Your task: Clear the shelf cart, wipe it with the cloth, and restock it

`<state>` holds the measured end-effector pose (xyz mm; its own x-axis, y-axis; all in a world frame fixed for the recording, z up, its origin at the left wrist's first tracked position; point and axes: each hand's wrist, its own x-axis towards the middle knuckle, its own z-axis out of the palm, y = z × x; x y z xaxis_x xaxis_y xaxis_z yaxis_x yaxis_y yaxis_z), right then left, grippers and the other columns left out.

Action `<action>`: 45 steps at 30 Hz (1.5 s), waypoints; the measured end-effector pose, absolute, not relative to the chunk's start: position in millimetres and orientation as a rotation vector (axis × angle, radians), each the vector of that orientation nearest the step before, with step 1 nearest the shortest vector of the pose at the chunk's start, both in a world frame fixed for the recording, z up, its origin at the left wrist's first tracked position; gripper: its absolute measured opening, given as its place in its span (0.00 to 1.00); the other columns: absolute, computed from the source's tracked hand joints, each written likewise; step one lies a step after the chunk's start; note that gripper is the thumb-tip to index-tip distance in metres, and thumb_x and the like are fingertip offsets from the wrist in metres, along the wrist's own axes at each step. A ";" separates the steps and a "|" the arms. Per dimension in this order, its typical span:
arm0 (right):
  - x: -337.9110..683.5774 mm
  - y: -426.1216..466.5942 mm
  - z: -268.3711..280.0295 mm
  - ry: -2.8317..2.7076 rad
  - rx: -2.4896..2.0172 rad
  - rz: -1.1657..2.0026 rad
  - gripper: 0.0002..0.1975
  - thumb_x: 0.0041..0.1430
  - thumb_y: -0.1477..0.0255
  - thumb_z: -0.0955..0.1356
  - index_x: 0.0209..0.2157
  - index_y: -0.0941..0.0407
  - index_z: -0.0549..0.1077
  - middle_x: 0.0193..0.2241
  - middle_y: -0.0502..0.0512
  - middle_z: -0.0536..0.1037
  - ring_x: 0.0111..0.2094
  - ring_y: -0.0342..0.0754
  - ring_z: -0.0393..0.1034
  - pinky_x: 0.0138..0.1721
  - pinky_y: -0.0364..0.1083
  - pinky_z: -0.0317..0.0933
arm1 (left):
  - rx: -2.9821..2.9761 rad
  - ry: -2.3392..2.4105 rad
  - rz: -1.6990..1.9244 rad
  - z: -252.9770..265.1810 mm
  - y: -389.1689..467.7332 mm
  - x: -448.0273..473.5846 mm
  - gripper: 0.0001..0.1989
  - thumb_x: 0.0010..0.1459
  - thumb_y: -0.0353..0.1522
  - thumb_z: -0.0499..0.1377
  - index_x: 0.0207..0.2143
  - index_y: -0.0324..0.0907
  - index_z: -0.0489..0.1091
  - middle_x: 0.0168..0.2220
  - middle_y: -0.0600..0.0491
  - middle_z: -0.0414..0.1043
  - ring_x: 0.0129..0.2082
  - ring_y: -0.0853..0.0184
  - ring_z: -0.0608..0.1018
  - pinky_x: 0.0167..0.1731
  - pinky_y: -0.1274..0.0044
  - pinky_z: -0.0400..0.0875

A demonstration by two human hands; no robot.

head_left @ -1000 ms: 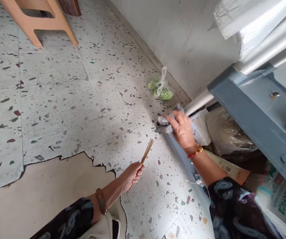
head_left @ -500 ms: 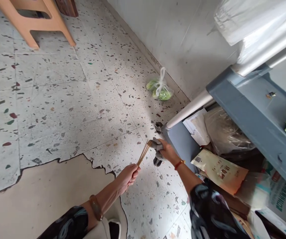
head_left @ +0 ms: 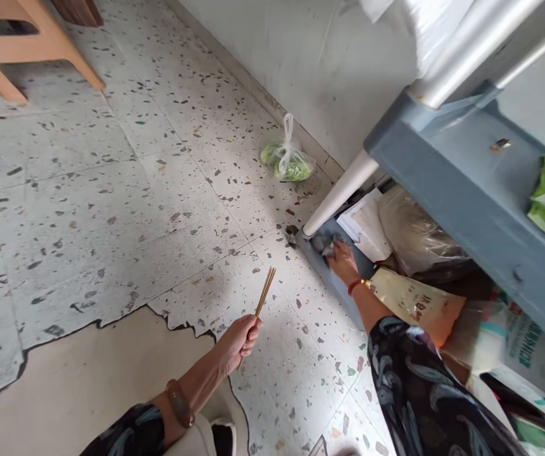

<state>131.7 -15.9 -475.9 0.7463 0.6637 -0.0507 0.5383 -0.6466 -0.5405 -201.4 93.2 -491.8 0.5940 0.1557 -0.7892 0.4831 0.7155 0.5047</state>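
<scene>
Cloth [head_left: 328, 249] lies bunched on the lower shelf [head_left: 319, 272], in the corner just beside the white leg [head_left: 341, 193]. The right hand [head_left: 344, 261] bears down on it from above, palm toward the shelf; this position appears to suit the corner, where the leg and the papers [head_left: 364, 225] restrict access to a narrow bare strip. The back of the hand hides part of the grip: whether the fingers clamp the cloth or merely press it flat, one cannot tell. The forearm passes over the shelf's edge, in front of the packet [head_left: 409, 301], probably because the upper shelf [head_left: 443, 190] blocks a steeper approach. The left hand [head_left: 241, 342] is held over the floor [head_left: 172, 209], well apart from the shelf, with its fingers together and clamped around thin sticks [head_left: 265, 291]. The grip is toward their lower part, so that the upper ends project free and fan slightly; a short length also shows below the fist. Holding them tilted away from the shelf presumably leaves the right hand unobstructed. The bag of greens [head_left: 291, 161] sits on the floor near the wall, its handles knotted upright, most likely to contain the leaves.
</scene>
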 end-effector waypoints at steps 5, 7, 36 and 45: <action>41.6 -67.4 -430.3 -1.268 -2.154 0.605 0.19 0.48 0.82 0.65 0.41 0.53 0.78 0.41 0.55 0.81 0.45 0.52 0.75 0.50 0.53 0.69 | 0.783 0.883 -0.223 -486.7 85.5 -191.0 0.17 0.54 0.47 0.59 0.31 0.42 0.64 0.19 0.64 0.53 0.15 0.78 0.49 0.17 0.80 0.44; 28.6 -72.8 -412.6 -1.380 -1.936 0.746 0.24 0.51 0.83 0.64 0.49 0.51 0.76 0.43 0.52 0.80 0.44 0.49 0.76 0.47 0.50 0.71 | 0.784 0.882 -0.235 -487.7 82.0 -192.2 0.17 0.53 0.47 0.59 0.31 0.42 0.65 0.19 0.64 0.54 0.15 0.78 0.48 0.17 0.80 0.44; 36.7 -92.7 -439.6 -1.139 -2.610 0.263 0.33 0.59 0.84 0.61 0.63 0.47 0.65 0.65 0.57 0.62 0.63 0.56 0.57 0.60 0.58 0.57 | 0.786 0.888 -0.217 -467.1 71.5 -186.3 0.13 0.53 0.40 0.62 0.32 0.41 0.65 0.17 0.65 0.55 0.13 0.79 0.51 0.13 0.84 0.45; 27.6 -194.6 -464.4 -1.408 -2.733 0.363 0.17 0.64 0.79 0.62 0.47 0.51 0.78 0.63 0.58 0.65 0.65 0.59 0.55 0.60 0.61 0.56 | 0.753 0.935 -0.089 -449.5 86.6 -205.8 0.09 0.57 0.37 0.59 0.31 0.40 0.65 0.16 0.65 0.53 0.12 0.80 0.51 0.12 0.85 0.44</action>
